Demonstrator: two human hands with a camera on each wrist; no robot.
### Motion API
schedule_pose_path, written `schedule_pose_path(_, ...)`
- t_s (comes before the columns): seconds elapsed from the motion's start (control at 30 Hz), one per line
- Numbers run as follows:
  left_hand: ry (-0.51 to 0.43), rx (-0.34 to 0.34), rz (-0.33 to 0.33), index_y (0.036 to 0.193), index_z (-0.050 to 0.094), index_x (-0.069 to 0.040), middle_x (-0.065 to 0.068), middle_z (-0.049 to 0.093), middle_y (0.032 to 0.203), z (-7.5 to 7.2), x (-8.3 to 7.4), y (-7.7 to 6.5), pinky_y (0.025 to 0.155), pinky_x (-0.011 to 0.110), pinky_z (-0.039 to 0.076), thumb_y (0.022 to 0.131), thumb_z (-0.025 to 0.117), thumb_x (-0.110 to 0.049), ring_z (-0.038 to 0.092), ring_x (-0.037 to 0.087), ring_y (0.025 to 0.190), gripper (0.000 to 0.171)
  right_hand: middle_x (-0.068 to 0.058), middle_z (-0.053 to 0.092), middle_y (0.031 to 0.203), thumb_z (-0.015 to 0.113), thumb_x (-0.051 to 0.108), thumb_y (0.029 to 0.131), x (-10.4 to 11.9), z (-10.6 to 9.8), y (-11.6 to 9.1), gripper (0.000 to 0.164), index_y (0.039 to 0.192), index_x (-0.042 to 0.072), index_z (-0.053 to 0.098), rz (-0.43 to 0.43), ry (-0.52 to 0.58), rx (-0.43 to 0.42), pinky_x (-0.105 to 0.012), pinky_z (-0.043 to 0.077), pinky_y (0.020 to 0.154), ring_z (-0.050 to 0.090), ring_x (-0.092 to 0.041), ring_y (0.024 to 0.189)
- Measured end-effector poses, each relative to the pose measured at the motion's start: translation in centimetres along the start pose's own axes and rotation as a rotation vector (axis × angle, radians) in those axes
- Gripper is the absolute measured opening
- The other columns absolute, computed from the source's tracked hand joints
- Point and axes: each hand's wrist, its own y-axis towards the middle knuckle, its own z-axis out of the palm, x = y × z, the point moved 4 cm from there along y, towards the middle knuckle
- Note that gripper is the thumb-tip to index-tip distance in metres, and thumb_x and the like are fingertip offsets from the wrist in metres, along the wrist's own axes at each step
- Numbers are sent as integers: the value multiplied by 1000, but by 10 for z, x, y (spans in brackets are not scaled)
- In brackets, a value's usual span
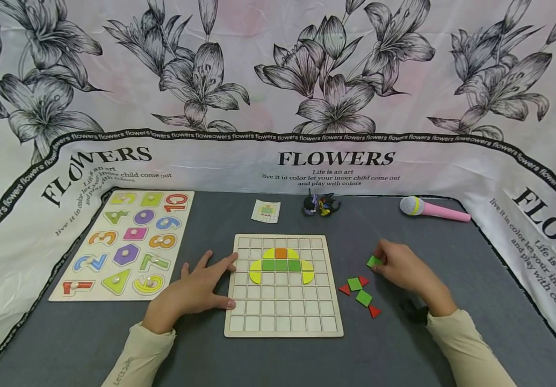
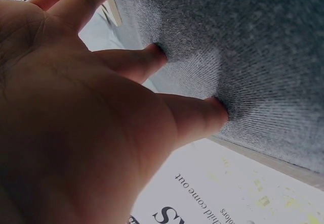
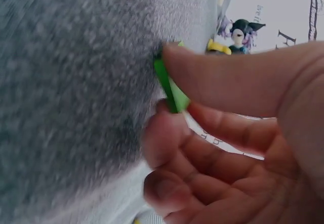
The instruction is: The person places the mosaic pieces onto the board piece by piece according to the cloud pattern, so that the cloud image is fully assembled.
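A wooden grid board (image 1: 283, 332) lies in the middle of the table in the head view. Yellow quarter-round pieces (image 1: 255, 272), an orange square (image 1: 281, 253) and a row of green squares (image 1: 281, 265) sit in its upper cells. My left hand (image 1: 199, 287) is spread at the board's left edge, thumb and a fingertip touching it; the left wrist view shows two other fingertips (image 2: 216, 114) on the grey cloth. Right of the board, my right hand (image 1: 405, 269) pinches a green square tile (image 3: 172, 85) between thumb and fingers, close over the cloth.
Loose green tiles (image 1: 363, 298) and red triangles (image 1: 375, 312) lie between board and right hand. A number-and-shape puzzle board (image 1: 181, 207) lies at left. Along the back are a small pattern card (image 1: 265, 212), two small dark figures (image 1: 326, 205) and a pink toy microphone (image 1: 444, 212).
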Motion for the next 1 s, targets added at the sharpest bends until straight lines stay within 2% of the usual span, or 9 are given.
schedule_pose_path(0.2,-3,5,-1,169,33,-16,3,56,157,-1,-1,-1,112,87,2,86,92,-37,10,52,160,104,-3,67,85,77,0,95,12,0,7,10,96,2,67,-11,22,-108,-41,53,66,61,-19,75)
schedule_pose_path(0.3,-8,7,-2,169,33,-16,4,57,157,-1,-1,-1,112,87,1,86,92,-37,10,52,160,104,-2,68,87,76,1,96,21,1,11,8,97,4,68,-20,55,-131,-40,53,69,63,-17,77)
schedule_pose_path(0.63,-13,2,2,169,33,-17,3,57,156,-1,0,0,112,87,1,85,92,-40,10,52,160,105,1,69,90,72,1,100,55,10,25,5,102,5,70,-73,175,-99,-39,55,73,64,-16,81)
schedule_pose_path(1.0,9,5,-15,170,32,-17,1,57,155,0,0,1,112,86,2,85,92,-39,10,51,160,106,1,66,89,72,1,101,86,25,35,6,101,4,67,-182,261,-49,-35,52,70,61,-15,79)
